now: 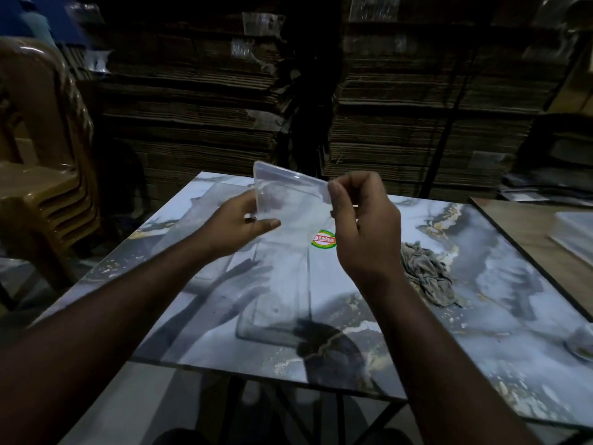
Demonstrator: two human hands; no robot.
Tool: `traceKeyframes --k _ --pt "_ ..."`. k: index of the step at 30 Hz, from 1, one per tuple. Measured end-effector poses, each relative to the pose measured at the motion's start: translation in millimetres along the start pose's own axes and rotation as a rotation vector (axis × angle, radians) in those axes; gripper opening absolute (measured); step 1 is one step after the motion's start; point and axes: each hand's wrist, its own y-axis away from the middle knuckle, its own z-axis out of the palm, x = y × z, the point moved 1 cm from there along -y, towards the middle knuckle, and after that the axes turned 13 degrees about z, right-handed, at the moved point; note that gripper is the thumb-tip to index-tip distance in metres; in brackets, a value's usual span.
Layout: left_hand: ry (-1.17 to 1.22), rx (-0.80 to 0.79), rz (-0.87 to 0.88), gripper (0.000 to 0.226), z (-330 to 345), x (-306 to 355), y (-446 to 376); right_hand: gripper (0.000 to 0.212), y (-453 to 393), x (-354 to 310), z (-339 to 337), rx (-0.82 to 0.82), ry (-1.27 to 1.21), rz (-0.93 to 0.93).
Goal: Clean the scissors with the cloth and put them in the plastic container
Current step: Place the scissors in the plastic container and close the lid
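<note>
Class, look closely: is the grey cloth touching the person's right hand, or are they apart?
Apart. The head view shows the cloth lying crumpled on the table, while the right hand is raised, pinching the clear plastic lid.

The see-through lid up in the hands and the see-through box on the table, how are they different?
The lid is held up in the air, tilted, by the left hand and right hand; the box lies on the table, untouched. The lid looks flat; the box has walls. Both are clear plastic.
</note>
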Motion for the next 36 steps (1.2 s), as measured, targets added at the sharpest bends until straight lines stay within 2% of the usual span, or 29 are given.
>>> traceKeyframes --k 3,5,7,9,11,13,15,16,18,20,23,26,29,31,36 --pt "0.042 0.089 0.013 0.022 7.0 5.2 -3.6 0.015 -4.2 -5.6 -0.6 0.026 -0.197 0.02" --pt "0.146 0.146 0.028 0.018 6.0 11.6 -6.9 0.035 -7.2 5.1 3.0 0.022 -0.138 0.107" --pt "0.289 0.214 -0.012 0.016 0.6 17.9 -10.2 0.049 -8.6 19.8 14.8 -0.091 -0.002 0.297" --pt "0.409 0.273 -0.101 0.009 -7.7 19.6 -12.9 0.044 -5.8 30.3 35.1 -0.278 -0.019 0.5" --pt "0.403 0.308 -0.167 0.01 -17.0 13.0 -14.4 0.031 -2.5 33.7 58.8 -0.379 -0.197 0.639" --pt "0.201 0.355 -0.232 0.028 -29.1 6.3 -12.8 0.021 -3.1 36.5 82.6 -0.377 -0.321 0.734" --pt "-0.105 0.347 -0.322 0.053 -43.9 -5.6 -4.9 0.007 -1.5 36.0 107.1 -0.377 -0.432 0.832" --pt "-0.235 0.298 -0.407 0.067 -51.8 -13.6 0.8 0.004 0.5 34.6 119.2 -0.381 -0.466 0.872" --pt "-0.336 0.172 -0.584 0.091 -61.4 -29.4 10.7 0.004 5.5 36.1 145.7 -0.359 -0.483 0.938" --pt "-0.336 0.103 -0.656 0.094 -64.8 -39.8 19.6 0.018 10.1 38.2 170.1 -0.311 -0.43 0.958" --pt "-0.334 0.085 -0.626 0.083 -69.3 -53.3 28.1 0.033 14.9 42.1 195.9 -0.26 -0.207 0.902" --pt "-0.333 0.087 -0.605 0.065 -75.0 -61.1 30.3 0.06 19.3 44.8 209.7 -0.298 -0.038 0.867" --pt "-0.333 0.08 -0.577 0.048 -80.4 -67.2 32.0 0.087 20.7 59.4 226.1 -0.337 0.027 0.836" --pt "-0.355 0.09 -0.562 0.044 -83.5 -70.8 33.8 0.091 19.9 61.9 228.9 -0.377 0.038 0.829" --pt "-0.419 0.116 -0.535 0.044 -84.9 -76.5 36.6 0.082 18.9 56.9 218.5 -0.435 0.024 0.791"
